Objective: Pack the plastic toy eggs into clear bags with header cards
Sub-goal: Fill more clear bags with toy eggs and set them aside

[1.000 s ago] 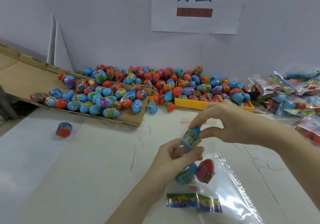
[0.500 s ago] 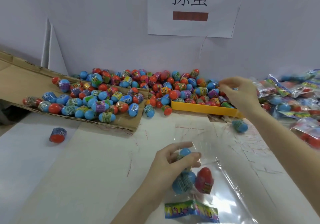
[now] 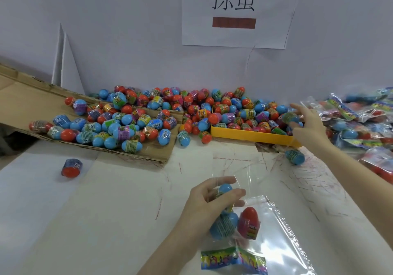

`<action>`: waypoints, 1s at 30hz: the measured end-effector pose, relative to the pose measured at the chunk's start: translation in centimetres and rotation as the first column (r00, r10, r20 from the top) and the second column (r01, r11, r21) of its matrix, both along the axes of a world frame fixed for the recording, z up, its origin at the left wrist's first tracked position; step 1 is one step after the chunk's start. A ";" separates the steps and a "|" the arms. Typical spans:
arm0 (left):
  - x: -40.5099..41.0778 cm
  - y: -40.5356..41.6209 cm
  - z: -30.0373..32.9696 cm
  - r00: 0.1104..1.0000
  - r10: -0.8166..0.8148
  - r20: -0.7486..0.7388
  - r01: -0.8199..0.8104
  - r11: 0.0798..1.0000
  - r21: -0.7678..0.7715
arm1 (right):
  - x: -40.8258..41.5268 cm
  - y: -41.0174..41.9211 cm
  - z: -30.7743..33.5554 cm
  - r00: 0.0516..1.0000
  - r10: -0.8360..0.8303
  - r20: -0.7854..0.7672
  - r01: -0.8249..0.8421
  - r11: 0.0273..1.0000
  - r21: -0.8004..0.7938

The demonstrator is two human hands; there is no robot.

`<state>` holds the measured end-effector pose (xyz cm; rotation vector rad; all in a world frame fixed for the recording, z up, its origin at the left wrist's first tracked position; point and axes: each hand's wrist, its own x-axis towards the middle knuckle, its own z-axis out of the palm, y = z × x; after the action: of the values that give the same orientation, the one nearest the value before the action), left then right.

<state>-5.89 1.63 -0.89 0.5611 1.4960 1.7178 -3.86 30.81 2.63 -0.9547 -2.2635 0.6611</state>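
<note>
Bag [image 3: 274,228] mouth is being held open on the surface by the left hand [image 3: 209,205], fingers curled round an egg [image 3: 224,189]; right hand [image 3: 306,123] is closing on an egg [image 3: 289,117] at the tray [image 3: 251,135] — mouth should be kept wide, two eggs [image 3: 236,223] already inside.

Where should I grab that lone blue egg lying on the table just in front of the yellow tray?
Pinch the blue egg across its wrapped middle, coming straight down from above. It lies on its side, alone on the table, with bare space on both long flanks for a thumb and finger. The rounded ends would likely slip, and the yellow tray sits close behind it.
</note>
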 end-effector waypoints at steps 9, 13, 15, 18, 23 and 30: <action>0.1 -0.2 0.3 0.999 -0.016 0.030 0.015 1.000 0.024 | 4.1 -8.5 3.9 0.758 0.408 -0.509 -0.632 0.650 -0.421; 0.1 -0.3 0.3 0.999 -0.005 0.052 0.003 0.999 0.041 | 5.8 -11.6 4.4 0.593 0.473 -0.651 -0.805 0.351 -0.478; 0.2 -0.3 0.4 0.998 0.000 0.056 -0.002 0.999 0.042 | 6.1 -12.7 4.3 0.597 0.532 -0.601 -0.802 0.374 -0.466; 0.2 -0.4 0.3 0.999 0.012 0.051 -0.013 0.999 0.030 | 6.6 -13.9 4.2 0.613 0.588 -0.528 -0.789 0.409 -0.459; 0.2 -0.4 0.2 0.999 0.015 0.042 -0.016 1.000 0.024 | 6.3 -15.3 4.1 0.716 0.662 -0.219 -0.696 0.703 -0.149; 0.4 -0.4 0.6 1.000 -0.020 -0.006 0.020 0.999 0.041 | 4.8 -14.9 5.8 0.777 0.616 0.126 -0.629 0.769 0.116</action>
<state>-5.47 1.27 -0.27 0.6006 1.4568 1.7368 0.89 15.88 8.47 -0.1207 -2.6691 0.7091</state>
